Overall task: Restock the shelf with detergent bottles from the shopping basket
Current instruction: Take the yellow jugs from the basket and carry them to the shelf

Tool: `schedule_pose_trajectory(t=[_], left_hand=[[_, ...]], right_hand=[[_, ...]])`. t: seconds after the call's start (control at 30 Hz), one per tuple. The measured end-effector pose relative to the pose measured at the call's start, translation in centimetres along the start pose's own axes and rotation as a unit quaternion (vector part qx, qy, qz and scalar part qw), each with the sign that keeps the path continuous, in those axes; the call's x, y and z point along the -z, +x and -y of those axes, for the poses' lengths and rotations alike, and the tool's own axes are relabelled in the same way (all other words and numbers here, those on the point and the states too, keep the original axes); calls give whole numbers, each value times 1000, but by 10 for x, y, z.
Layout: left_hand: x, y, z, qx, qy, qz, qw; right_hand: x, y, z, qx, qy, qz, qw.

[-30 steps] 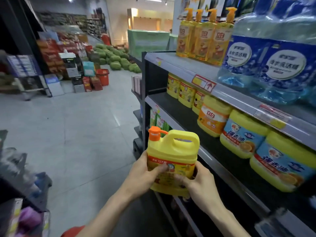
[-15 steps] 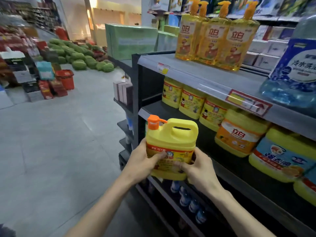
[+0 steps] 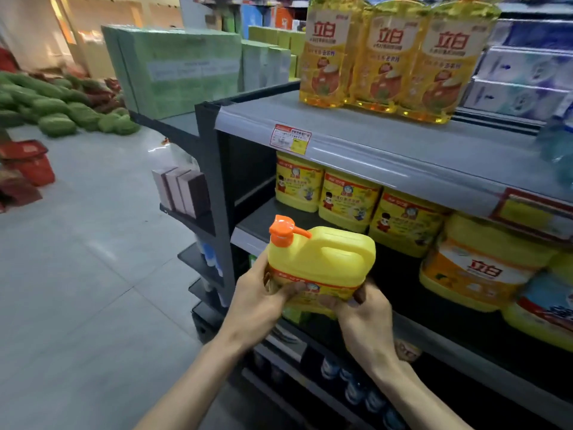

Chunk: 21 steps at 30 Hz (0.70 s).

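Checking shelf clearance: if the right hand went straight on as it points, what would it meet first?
Beyond the detergent jug the right hand grips, probably bare middle shelf, then the back row of jugs; depth unclear.

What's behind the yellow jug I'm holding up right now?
Behind the yellow jug is the dark middle shelf, bare at the front, with three matching jugs standing further back. The jug, the left hand and the right hand cover part of the shelf's front edge.
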State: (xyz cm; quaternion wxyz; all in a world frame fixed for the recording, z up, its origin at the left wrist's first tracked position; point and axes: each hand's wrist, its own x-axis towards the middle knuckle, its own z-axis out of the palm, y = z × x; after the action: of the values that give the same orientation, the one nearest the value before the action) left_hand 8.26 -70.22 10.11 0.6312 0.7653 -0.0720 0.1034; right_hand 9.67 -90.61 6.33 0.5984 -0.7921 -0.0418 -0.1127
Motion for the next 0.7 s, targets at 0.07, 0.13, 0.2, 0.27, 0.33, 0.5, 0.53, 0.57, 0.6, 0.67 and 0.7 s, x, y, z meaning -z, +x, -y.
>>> schedule_pose_trajectory(t=[0.07, 0.13, 0.2, 0.27, 0.33, 0.5, 0.53, 0.57, 0.6, 0.67, 0.7], left_hand=[[13, 19, 4, -14, 12, 3, 1000], [26, 40, 5, -32, 19, 3, 999], [36, 63, 8, -60, 28, 5, 998], [45, 86, 12, -62, 30, 17, 997], [55, 104, 21, -56, 23, 26, 998], [77, 145, 52, -30, -33, 36, 998], [82, 152, 56, -37, -38, 43, 998], [84, 158, 59, -46, -37, 49, 997], [87, 165, 62, -53, -37, 57, 996], [94, 175, 67, -59, -51, 67, 995], [97, 180, 70, -56, -59, 73, 994]], right_hand=[[-16, 12, -1, 3, 5, -19, 1000], [-33, 25, 1, 10, 16, -37, 999], [-51, 44, 0, 18, 16, -69, 997], [-68, 64, -4, 5, 14, -96, 995], [-84, 77, -6, 10, -12, -118, 993], [-120, 105, -6, -6, -59, -186, 981], [-128, 109, -5, -13, -64, -199, 978], [-135, 112, -2, -16, -62, -210, 976], [-141, 114, 2, -16, -58, -223, 973], [-152, 117, 8, -19, -57, -242, 968], [-156, 119, 10, -18, -59, -248, 967]])
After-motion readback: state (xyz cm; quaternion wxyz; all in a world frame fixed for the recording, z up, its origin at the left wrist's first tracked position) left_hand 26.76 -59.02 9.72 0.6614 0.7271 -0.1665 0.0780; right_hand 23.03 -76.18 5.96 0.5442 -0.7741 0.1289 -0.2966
